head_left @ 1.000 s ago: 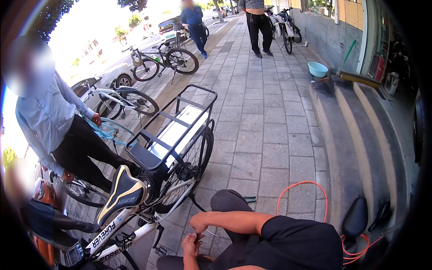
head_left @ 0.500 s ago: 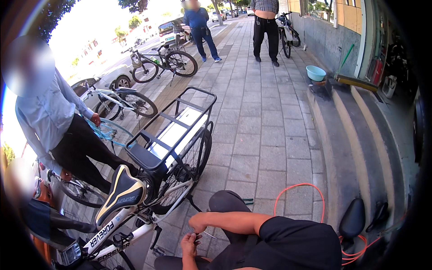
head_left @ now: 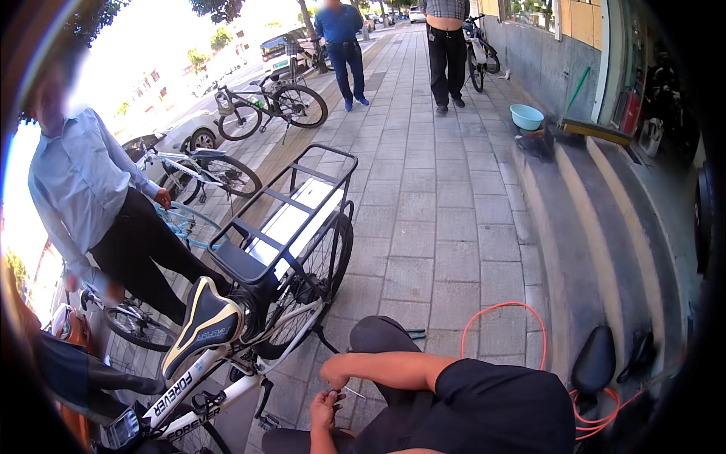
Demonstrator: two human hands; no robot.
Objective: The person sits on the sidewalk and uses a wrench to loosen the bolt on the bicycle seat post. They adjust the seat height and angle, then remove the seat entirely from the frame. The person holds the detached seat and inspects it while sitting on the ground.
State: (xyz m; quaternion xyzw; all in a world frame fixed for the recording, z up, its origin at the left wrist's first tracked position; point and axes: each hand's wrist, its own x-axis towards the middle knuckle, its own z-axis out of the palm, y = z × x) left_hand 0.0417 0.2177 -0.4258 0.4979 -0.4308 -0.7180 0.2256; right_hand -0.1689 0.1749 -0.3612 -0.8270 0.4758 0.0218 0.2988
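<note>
Low in front of me, my right hand (head_left: 334, 371) reaches in with its wrist bent, fingers closed. Just below it is my left hand (head_left: 323, 410), fingers curled into a pinch around something too small to make out. A thin silvery rod (head_left: 354, 393) sticks out from between the two hands; it appears to be in the right hand, whose fingers are partly hidden. Both hands are over my bent legs, beside a white bicycle (head_left: 181, 393) with a black-and-cream saddle (head_left: 203, 329) and a black rear rack (head_left: 291, 204). The bicycle's pedal (head_left: 267, 422) is left of my hands.
A person in a light blue shirt (head_left: 87, 163) stands behind the bicycle, with another at the lower left. Two people (head_left: 344, 45) stand farther up the pavement. Dark-green-handled pliers (head_left: 416, 334) lie beyond my knee. An orange hose (head_left: 503, 306), steps (head_left: 582, 250) and a loose black saddle (head_left: 593, 359) are right.
My hands stay together, the left slightly higher and farther right. The two people up the pavement have shifted their stance, and the view has moved a little.
</note>
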